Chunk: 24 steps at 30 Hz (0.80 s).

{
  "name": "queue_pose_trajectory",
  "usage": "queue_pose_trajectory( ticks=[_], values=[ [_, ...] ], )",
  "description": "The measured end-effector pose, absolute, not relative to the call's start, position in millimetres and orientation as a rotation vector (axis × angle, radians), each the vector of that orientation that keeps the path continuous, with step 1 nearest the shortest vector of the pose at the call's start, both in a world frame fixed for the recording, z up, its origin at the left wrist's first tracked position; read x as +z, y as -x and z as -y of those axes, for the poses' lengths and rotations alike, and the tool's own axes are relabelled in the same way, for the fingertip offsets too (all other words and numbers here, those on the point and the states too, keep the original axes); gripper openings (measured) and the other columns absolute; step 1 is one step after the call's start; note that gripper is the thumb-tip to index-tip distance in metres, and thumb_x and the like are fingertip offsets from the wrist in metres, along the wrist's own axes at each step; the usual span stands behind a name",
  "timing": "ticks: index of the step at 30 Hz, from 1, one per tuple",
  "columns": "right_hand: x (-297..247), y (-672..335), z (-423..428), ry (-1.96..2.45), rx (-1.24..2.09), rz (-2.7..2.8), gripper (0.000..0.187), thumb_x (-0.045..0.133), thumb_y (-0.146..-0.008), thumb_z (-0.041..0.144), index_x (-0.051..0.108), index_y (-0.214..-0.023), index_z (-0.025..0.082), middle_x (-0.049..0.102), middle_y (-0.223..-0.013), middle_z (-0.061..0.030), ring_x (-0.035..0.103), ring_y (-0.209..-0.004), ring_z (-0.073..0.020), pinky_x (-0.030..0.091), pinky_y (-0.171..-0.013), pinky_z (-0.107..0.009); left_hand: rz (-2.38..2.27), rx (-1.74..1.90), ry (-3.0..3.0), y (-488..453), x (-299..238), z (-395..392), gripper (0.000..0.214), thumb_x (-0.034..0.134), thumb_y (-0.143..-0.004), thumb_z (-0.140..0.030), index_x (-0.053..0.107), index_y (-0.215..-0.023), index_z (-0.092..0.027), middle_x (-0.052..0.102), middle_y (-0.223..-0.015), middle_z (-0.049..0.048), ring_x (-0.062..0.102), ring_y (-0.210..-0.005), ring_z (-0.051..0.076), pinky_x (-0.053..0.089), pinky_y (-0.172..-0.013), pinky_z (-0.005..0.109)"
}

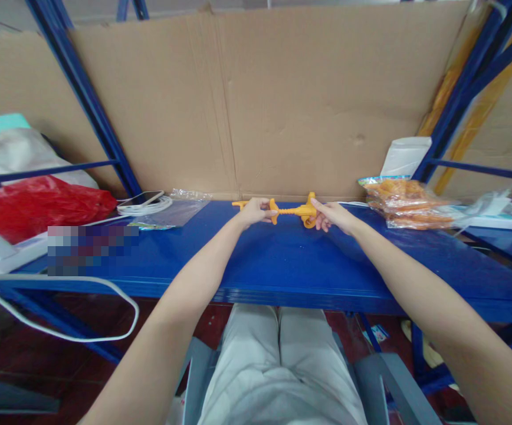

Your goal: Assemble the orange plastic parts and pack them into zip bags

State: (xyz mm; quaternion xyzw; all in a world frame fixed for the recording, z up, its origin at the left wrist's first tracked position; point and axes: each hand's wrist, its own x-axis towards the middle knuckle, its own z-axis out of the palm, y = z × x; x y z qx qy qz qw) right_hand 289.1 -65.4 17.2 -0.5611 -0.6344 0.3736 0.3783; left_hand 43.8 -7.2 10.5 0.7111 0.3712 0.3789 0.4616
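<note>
An orange plastic tool with a threaded rod and end pieces lies across the far middle of the blue shelf, close to the cardboard back wall. My left hand is closed around its left end. My right hand pinches its right end, beside a round orange knob. Both arms stretch forward over the shelf.
A stack of bagged orange parts and a white bag sit at the right. A clear plastic bag, a phone with a white cable and a red bag lie at the left. Blue rack posts frame both sides.
</note>
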Motion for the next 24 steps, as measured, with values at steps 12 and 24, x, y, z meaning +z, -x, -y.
queue_pose_trajectory(
  ticks=[12, 24],
  values=[
    [16.0, -286.7, 66.3, 1.247, 1.045, 1.508, 0.026, 0.054, -0.096, 0.039, 0.058, -0.094, 0.014, 0.07, -0.062, -0.0039, 0.053, -0.036, -0.0073, 0.036, -0.037, -0.017, -0.925, 0.945, -1.733, -42.0, 8.5, 4.8, 0.014, 0.076, -0.073, -0.006, 0.067, -0.083, -0.01, 0.069, -0.074, 0.0012, 0.066, -0.068, 0.01, 0.061, -0.076, 0.033],
    [17.5, -286.4, 68.1, 1.398, 1.04, 1.546, 0.056, 0.04, -0.097, 0.056, 0.057, -0.066, 0.013, 0.056, -0.04, -0.0041, 0.043, -0.027, -0.0073, 0.031, -0.031, -0.018, -0.884, 0.948, -1.764, -42.4, 8.1, 4.3, 0.013, 0.075, -0.074, -0.007, 0.068, -0.085, -0.011, 0.07, -0.078, 0.0021, 0.068, -0.071, 0.011, 0.06, -0.08, 0.038]
  ],
)
